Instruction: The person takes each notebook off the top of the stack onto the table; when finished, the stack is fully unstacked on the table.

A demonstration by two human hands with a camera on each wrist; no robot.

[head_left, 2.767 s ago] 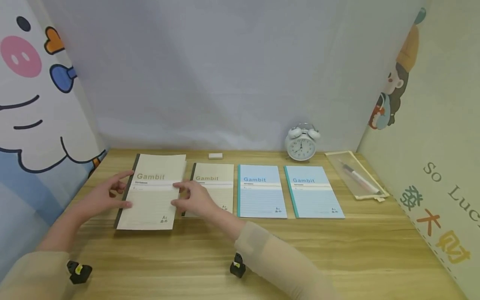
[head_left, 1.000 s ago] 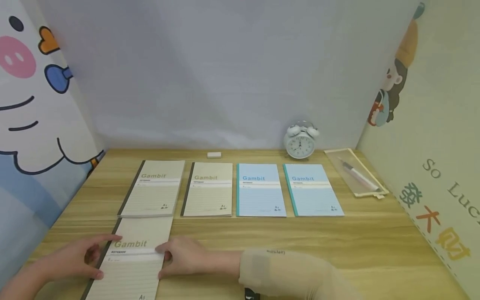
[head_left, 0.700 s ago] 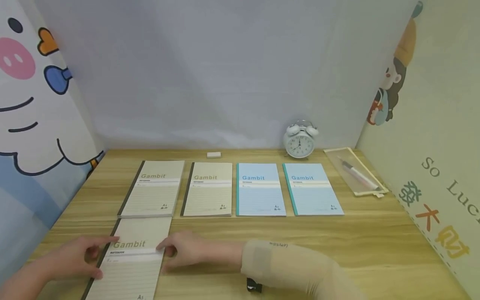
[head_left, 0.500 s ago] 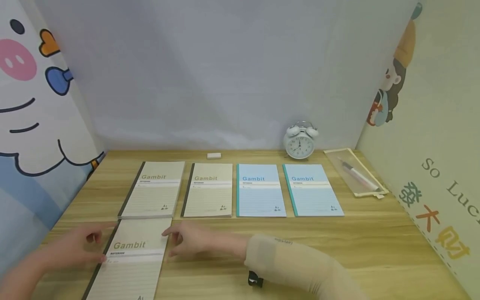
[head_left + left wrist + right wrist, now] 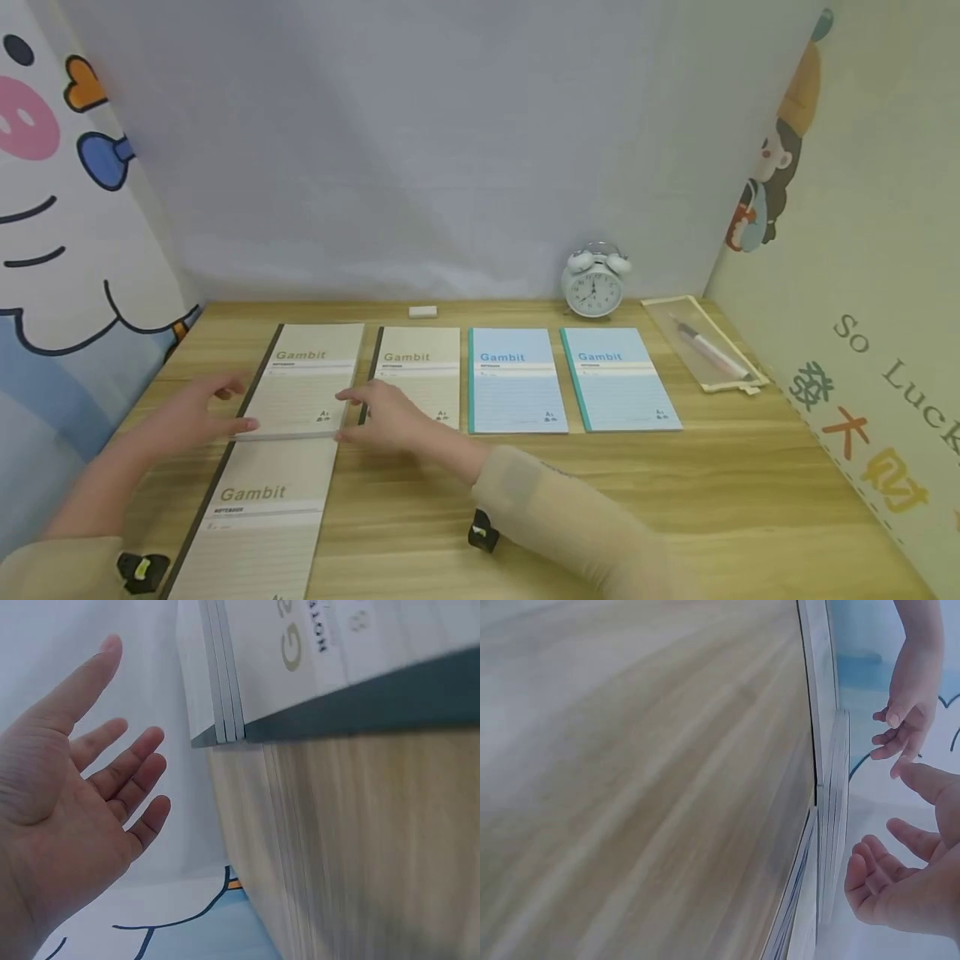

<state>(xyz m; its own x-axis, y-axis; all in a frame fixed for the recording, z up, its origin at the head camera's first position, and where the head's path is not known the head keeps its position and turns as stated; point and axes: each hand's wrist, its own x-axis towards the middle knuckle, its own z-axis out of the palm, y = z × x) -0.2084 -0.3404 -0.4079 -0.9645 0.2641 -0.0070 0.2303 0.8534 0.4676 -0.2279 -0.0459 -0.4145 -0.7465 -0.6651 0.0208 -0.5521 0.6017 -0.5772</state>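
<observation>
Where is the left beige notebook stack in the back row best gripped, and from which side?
The stack of beige notebooks lies flat, so grip its two long side edges near the front corners, left hand from the dark spine side, right hand from the open side.

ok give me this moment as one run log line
left hand: open, at left edge of beige notebook stack | right hand: open, at its right edge | single beige notebook: flat on desk, nearer, untouched

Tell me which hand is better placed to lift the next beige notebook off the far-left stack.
Probably the left hand: it sits open at the spine edge of the beige stack. The right hand reaches across its other edge. Both look nearly equal.
</observation>
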